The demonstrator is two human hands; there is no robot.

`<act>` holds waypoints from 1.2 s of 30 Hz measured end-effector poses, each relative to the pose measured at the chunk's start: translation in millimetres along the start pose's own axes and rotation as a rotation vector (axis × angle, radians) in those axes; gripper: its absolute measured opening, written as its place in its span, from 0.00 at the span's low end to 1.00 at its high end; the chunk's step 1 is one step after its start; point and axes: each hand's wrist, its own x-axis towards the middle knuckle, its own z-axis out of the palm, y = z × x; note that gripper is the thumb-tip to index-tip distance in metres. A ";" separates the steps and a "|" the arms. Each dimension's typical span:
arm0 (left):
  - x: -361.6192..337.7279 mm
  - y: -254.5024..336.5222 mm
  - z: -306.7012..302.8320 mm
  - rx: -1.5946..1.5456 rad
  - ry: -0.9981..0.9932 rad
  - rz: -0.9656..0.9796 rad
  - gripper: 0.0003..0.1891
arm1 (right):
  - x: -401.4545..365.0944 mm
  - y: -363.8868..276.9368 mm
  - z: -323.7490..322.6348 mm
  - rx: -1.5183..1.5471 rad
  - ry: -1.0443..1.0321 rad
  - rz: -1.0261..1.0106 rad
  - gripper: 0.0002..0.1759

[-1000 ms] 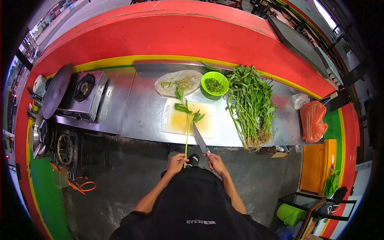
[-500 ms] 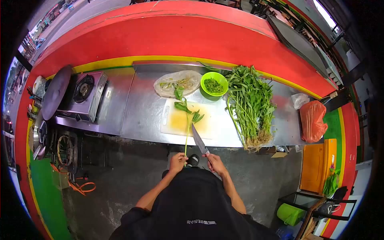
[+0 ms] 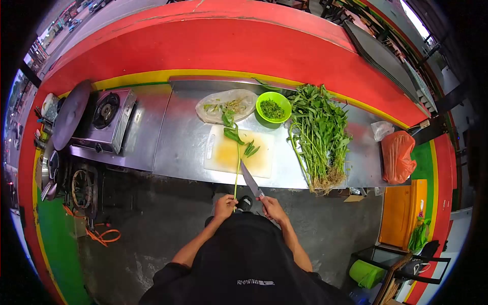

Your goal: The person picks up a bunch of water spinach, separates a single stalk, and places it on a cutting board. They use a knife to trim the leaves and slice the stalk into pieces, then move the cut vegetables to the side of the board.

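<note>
My left hand (image 3: 224,207) pinches the lower end of a long water spinach stalk (image 3: 237,175), just off the counter's front edge. The stalk runs up across a white cutting board (image 3: 213,158), its leaves (image 3: 233,133) lying at the far side. In my right hand (image 3: 274,209) is a kitchen knife (image 3: 250,178), its blade angled up and left with the tip right at the stalk. Loose leaf pieces (image 3: 251,149) lie on the board beside it. Beyond the board stands a lime-green bowl (image 3: 265,120) of chopped greens (image 3: 272,108).
A big rooted bunch of greens (image 3: 320,132) lies right of the board. Behind the board is a clear plastic bag (image 3: 206,114) with scraps. A gas stove (image 3: 119,119) stands left; an orange-red bag (image 3: 398,157) sits far right. A red wall (image 3: 244,51) borders the counter.
The knife tip has moved slightly left and down, closer to the stalk. The loose leaf pieces look a little more spread out. My left hand keeps its hold.
</note>
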 end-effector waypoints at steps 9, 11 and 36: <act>1.4 -3.6 -1.8 -0.115 -0.078 -0.037 0.12 | -0.2 -5.6 4.4 -0.201 0.134 -0.074 0.25; 3.5 -10.5 -3.8 -0.142 -0.098 0.006 0.12 | 0.1 -6.3 4.5 -0.216 0.136 -0.060 0.25; -12.1 48.7 -10.5 -0.357 -0.198 -0.081 0.18 | 2.6 -11.2 18.5 -0.469 0.275 0.011 0.26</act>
